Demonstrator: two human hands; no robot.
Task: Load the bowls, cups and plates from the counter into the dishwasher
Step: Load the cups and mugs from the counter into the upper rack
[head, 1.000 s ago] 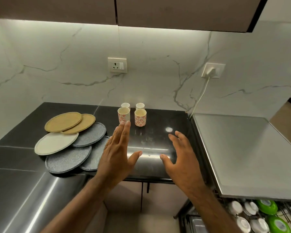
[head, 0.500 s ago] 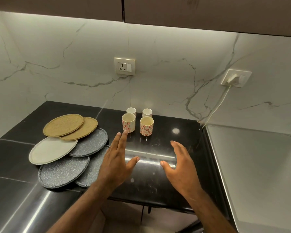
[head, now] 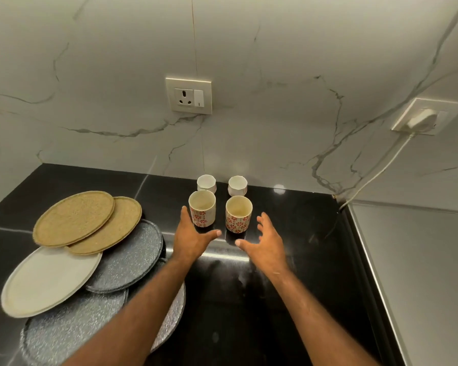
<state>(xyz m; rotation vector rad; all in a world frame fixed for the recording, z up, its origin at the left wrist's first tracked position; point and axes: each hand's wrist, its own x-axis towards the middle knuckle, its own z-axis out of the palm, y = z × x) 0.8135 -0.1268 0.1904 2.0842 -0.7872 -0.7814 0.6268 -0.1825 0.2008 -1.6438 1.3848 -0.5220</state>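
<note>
White marble-patterned wall with grey veins (head: 275,62), bearing a cream socket plate with switch (head: 188,95) and, at right, a second socket holding a white plug (head: 423,118) with white cable (head: 376,171). Below, a black polished stone tabletop (head: 288,299) reflects a strip of light and adjoins a grey brushed-metal surface (head: 421,260).
</note>
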